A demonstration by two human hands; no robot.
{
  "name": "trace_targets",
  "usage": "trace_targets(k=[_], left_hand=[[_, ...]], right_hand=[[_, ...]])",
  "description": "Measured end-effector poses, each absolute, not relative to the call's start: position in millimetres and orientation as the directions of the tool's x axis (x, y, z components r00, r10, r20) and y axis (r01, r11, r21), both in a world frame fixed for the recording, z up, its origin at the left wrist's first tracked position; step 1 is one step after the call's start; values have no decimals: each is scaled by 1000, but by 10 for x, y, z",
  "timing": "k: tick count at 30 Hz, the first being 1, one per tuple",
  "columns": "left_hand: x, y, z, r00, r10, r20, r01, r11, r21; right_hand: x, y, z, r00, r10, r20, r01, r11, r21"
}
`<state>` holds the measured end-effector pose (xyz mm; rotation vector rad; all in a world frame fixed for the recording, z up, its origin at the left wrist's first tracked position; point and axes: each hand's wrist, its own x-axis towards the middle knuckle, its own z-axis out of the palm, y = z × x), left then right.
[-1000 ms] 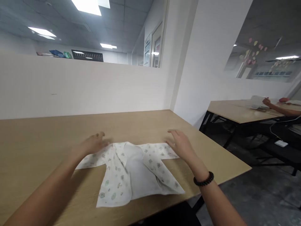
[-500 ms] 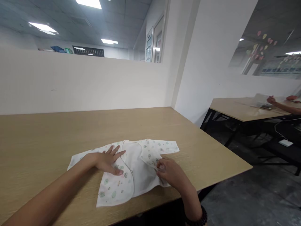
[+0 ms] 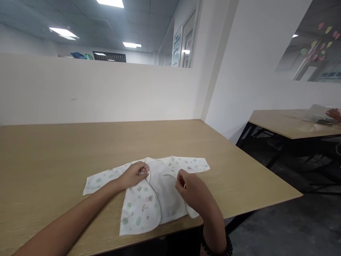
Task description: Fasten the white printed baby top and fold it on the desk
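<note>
Since left hand, splayed earlier, now pinches jacket like right hand, lower centre, both sides seem controlled.

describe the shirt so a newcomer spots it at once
Start at the big tan table in the foreground, against the white wall. Near its front edge, at the left hand and right hand, lies the long-sleeved white shirt, front open. Its small green and pink print sets it apart from the plain tabletop.
</note>
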<state>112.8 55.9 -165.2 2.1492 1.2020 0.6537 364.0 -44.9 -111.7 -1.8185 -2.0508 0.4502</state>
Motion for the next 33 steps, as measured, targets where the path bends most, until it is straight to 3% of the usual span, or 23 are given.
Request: trace_targets(k=[4,7,10,13,16,19,26,28,31,33], left_hand=[[1166,556,-1704,357,923,144,391,-288,874],[1180,549,-1770,300,938,171,349,-274,896],[1202,479,-1801,362,910,202,507,-374,777],[1234,356,-1792,512,836,198,657,-530,536],[1258,253,-1779,584,810,52,751,-564,345],[1260,221,-1767,594,803,-53,783,-561,268],[1220,263,-1755,649,752,-110,750,-609,258],[1215,263,-1765,655,749,-95,742,-615,265],[1220,253,-1775,655,750,-87,740,-614,275],[1229,244,-1773,653,753,-82,740,-611,281]], right_hand=[[3579,-490,-1317,-269,960,-78,839,194,-509],[3561,-503,-1403,-302,943,-139,837,192,-512],[3469,-444,-1375,-211,977,-33,858,168,-486],[3308,-292,-1365,-132,980,146,884,183,-430],[3203,-123,-1466,-135,969,208,934,195,-301],[3218,-18,-1601,-139,972,189,961,178,-214],[3189,23,-1661,117,965,233,891,2,-455],[3165,13,-1660,-19,978,207,857,123,-501],[3244,64,-1618,-362,921,144,714,373,-592],[3361,187,-1551,-448,887,109,643,404,-651]])
